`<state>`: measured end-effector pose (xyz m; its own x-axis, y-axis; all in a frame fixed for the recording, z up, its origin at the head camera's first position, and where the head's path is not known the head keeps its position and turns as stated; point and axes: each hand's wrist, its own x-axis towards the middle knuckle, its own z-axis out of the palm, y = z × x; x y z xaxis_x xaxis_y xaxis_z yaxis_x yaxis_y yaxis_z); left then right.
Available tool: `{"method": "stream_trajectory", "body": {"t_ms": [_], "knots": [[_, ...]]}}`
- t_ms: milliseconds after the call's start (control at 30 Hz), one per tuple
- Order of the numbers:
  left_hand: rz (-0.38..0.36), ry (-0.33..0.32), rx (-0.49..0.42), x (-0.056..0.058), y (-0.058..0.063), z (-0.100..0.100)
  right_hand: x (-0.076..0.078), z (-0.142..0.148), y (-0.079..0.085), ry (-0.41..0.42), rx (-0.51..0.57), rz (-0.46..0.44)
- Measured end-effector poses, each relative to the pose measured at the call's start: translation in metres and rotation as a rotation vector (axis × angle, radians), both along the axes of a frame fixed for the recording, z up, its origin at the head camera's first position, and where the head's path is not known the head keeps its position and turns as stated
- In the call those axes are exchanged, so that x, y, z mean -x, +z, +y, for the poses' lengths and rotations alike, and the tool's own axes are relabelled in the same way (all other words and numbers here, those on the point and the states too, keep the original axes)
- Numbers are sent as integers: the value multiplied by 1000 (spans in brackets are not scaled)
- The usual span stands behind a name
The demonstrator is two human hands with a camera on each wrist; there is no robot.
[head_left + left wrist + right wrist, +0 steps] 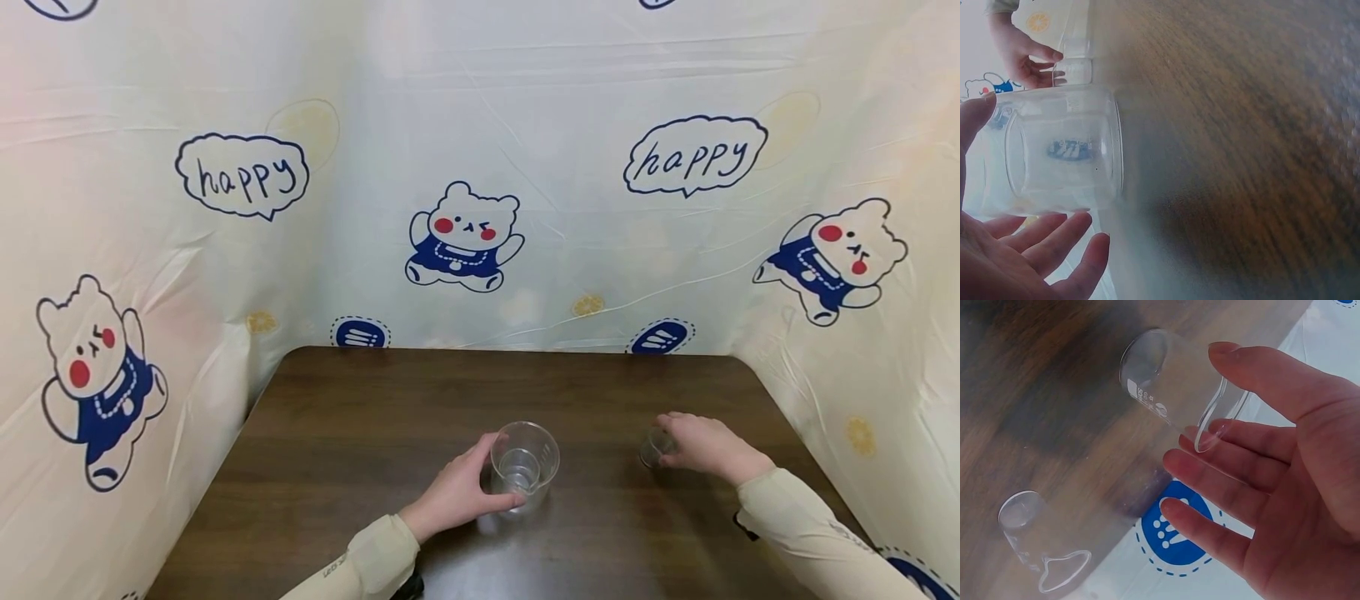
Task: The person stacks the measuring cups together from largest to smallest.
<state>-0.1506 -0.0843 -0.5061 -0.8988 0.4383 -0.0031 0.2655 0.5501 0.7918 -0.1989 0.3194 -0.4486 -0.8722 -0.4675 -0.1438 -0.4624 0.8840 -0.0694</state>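
A large clear glass beaker (542, 482) stands on the table in front of me. My left hand (459, 492) holds it from the left, thumb on the near side and fingers round the far side. Whether clear liquid is in it, I cannot tell. Farther right, a smaller clear beaker (1169, 381) with white print also stands on the wood. Reaching from the right, my right hand (708, 447) holds it between thumb and fingers near the rim. The left wrist view shows the large beaker (1066, 150) between thumb and fingers, with the right hand (1019, 53) beyond.
The brown wooden table (360, 417) has rounded far corners. Behind it and along both sides hangs a pale cloth (570, 275) printed with bears and the word "happy". A stretch of table lies between the two beakers.
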Motion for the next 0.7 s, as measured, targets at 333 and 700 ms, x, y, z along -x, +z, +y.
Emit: {"method": "stream_trajectory", "body": {"t_ms": [333,700], "knots": [[5,-2,0,0,-2,0,-2,0,1,31,-37,48],[17,-2,-9,2,-3,-1,-5,-3,10,32,-58,28]]}}
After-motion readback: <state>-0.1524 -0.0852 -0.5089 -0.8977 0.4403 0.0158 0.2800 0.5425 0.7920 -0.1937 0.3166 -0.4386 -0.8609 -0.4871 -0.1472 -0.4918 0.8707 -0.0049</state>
